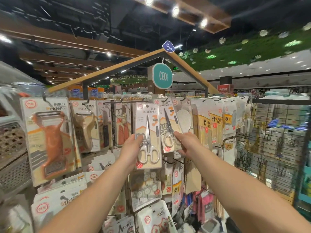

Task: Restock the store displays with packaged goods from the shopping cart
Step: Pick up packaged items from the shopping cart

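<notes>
Both arms reach up toward the hanging display rack (117,102), each hand on a carded pack of scissors. The left hand (130,146) grips the nearer scissors pack (148,135) by its left edge, thumb pressed on the front of the card beside the blades, the other fingers hidden behind it. That pack stands upright in front of the rack, its top level with the row of pegs; whether it hangs on a peg I cannot tell. Just to its right, the right hand (184,141) holds the second scissors pack (170,126) at its lower right corner, thumb over the front near the handles, fingers curled behind. This pack is tilted slightly, its top up at the hook (165,99). The two packs overlap a little at their edges. To the left hang peeler packs (48,140), to the right a rice-paddle pack (184,116) and bamboo-stick packs (210,125). A teal round sign (162,76) hangs under the display's wooden roof frame (107,71).
</notes>
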Demonstrator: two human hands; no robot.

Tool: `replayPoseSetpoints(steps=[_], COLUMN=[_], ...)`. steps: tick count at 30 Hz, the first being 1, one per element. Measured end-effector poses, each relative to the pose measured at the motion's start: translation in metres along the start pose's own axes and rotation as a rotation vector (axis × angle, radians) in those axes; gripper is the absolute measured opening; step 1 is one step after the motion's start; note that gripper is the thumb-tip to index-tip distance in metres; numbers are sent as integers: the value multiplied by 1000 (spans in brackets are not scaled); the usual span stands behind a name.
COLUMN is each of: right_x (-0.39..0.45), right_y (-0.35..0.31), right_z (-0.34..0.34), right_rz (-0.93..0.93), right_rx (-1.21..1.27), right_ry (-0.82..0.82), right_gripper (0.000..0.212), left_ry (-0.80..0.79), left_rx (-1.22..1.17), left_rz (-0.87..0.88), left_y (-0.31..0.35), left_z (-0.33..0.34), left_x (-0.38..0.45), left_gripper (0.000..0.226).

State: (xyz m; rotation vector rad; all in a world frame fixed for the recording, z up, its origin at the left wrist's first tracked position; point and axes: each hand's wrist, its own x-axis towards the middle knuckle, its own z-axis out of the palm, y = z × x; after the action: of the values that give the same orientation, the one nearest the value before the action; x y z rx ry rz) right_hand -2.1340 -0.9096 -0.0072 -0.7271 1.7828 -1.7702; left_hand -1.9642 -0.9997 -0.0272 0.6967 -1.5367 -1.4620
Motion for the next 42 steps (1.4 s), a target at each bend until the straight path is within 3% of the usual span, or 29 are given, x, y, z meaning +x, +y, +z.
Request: replayPoseSetpoints(steps=[6,9,12,14,16,22,25,28,32,42], right_x=[-2,-4,-15,-21,-27,-29,-29,-30,-31,-32], right_y=[14,24,27,31,35,37,34,27,12,14], right_z=[-1,-8,-15,-16,-14,-11,-11,-10,-9,-10], right_rz=[-148,-162,-10,27,3,-145,-207,-200,-168,-47], right_rx=[-220,-214,2,-65,-138,61,63,72,28,83], right_ry=[7,16,-244,-409,-454,-266,-179,-143,-111,-62], right_gripper=[56,58,43,36,35,13,15,10,10,19], left_ry=[-31,-47,-18,-11,-20,-94,-93,-65,-19,-69], left_rx=[-79,-122,-186,-217,-239,-104,-27,-44,-107,-107], left_rz=[-52,-67,-105,-123,-113,49,110,115,108,36], left_y=[-10,-12,-11,-7,-5,7,7,6,7,-4], left_z=[4,11,23,31,40,52,41,30,22,8], left_x=[2,0,0,-2,0,-4,0,4,3,1], left_gripper=[19,19,19,19,19,20,42,49,45,10])
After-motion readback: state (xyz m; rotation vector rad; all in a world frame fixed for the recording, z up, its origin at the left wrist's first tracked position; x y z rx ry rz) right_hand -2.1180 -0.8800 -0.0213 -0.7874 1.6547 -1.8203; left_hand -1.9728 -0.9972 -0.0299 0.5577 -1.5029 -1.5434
